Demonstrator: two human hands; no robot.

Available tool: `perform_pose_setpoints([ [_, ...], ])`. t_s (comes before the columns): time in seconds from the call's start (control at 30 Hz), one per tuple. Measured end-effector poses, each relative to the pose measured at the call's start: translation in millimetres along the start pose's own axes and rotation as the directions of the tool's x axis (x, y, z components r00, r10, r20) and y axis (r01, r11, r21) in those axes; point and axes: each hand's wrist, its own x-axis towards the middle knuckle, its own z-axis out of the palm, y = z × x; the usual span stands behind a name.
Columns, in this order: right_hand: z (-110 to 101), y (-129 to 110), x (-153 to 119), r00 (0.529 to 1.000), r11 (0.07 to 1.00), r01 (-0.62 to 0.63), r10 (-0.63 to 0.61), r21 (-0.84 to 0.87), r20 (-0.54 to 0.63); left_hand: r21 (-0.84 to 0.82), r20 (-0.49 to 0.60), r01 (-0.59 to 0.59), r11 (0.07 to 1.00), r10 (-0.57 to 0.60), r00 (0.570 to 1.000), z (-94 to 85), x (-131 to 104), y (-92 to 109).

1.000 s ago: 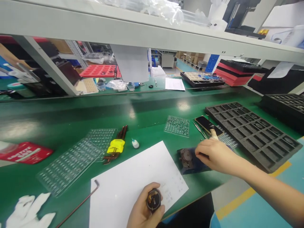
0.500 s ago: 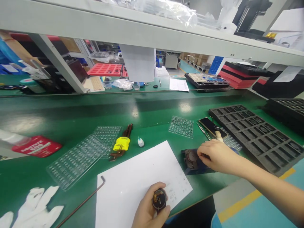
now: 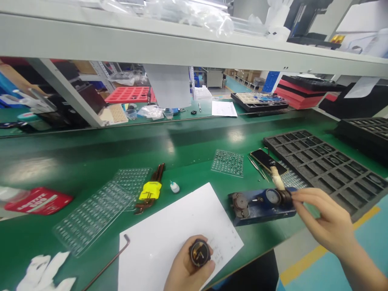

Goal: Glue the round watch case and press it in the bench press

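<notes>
Nearest on my feed, the left hand (image 3: 188, 268) curls around a dark round case (image 3: 200, 253), dial side up, over the near part of a white sheet (image 3: 169, 234); a white glove (image 3: 45, 275) and a bent rod (image 3: 106, 264) lie off to the left. Right hand (image 3: 327, 222): fingertips close together at the dark knob (image 3: 285, 198) on the right end of a blue block (image 3: 263, 216); I cannot tell whether they pinch the knob or only touch it. Handling, my judgement: hold the case level, fingers on its rim, and work the knob end lightly, since the block could slide on the green bench (image 3: 194, 141) if pushed sideways. Just behind the block a pale handle (image 3: 277, 180) points toward the phone (image 3: 262, 157); I would mind the knuckles there. Containers: overlapping clear trays (image 3: 93, 218) at left, pockets seemingly holding parts too tiny to name; a red bottle (image 3: 42, 200) beside them, contents hidden. Farther, a smaller clear tray (image 3: 228, 163) carries dark bits, and some pockets of the foam tray (image 3: 312, 157) hold round dark parts. Beyond, a black box (image 3: 260, 106) bears pale and blue pieces; well to its left, a red tray (image 3: 130, 94), contents unresolved
</notes>
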Motion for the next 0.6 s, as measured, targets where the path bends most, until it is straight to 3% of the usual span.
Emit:
perform_pose_setpoints([
  [0.07, 1.9, 15.3, -31.1, 0.953, 0.972, -0.235, 0.224, -0.030, -0.206, -0.102, 0.013, 0.083, 0.991, -0.083, 0.997, 2.3, 5.6, 7.1],
  [0.1, 6.1, 24.2, -47.5, 0.884, 0.922, -0.386, 0.364, -0.017, -0.294, -0.149, 0.031, 0.149, 0.978, -0.146, 0.989, 4.8, 7.9, 11.2],
  [0.17, 18.5, 42.4, -78.0, 0.654, 0.751, -0.652, 0.626, 0.103, -0.424, -0.210, 0.060, 0.248, 0.946, -0.240, 0.969, 11.4, 10.8, 19.0],
  [0.23, 32.3, 58.0, -101.5, 0.429, 0.590, -0.754, 0.774, 0.288, -0.465, -0.224, 0.044, 0.237, 0.946, -0.233, 0.972, 18.6, 11.0, 24.6],
  [0.27, 38.5, 64.3, -109.8, 0.358, 0.548, -0.753, 0.805, 0.364, -0.473, -0.202, 0.028, 0.195, 0.960, -0.193, 0.981, 21.4, 10.7, 26.2],
  [0.3, 43.7, 69.4, -115.6, 0.318, 0.530, -0.739, 0.819, 0.416, -0.478, -0.148, 0.009, 0.143, 0.979, -0.144, 0.990, 23.4, 10.9, 27.2],
  [0.37, 51.3, 76.8, -121.1, 0.292, 0.528, -0.717, 0.820, 0.455, -0.492, 0.049, 0.003, 0.013, 0.999, -0.013, 1.000, 24.9, 13.8, 28.2],
  [0.43, 55.8, 80.9, -121.3, 0.280, 0.530, -0.721, 0.811, 0.445, -0.513, 0.296, 0.074, -0.159, 0.942, 0.144, 0.987, 24.5, 21.2, 29.9],
  [0.53, 60.5, 82.6, -118.6, 0.297, 0.545, -0.754, 0.780, 0.366, -0.550, 0.521, 0.246, -0.432, 0.736, 0.356, 0.902, 27.3, 37.7, 36.8],
  [0.6, 63.4, 81.2, -117.5, 0.346, 0.568, -0.777, 0.746, 0.272, -0.568, 0.576, 0.349, -0.574, 0.582, 0.460, 0.816, 34.0, 48.7, 43.6],
])
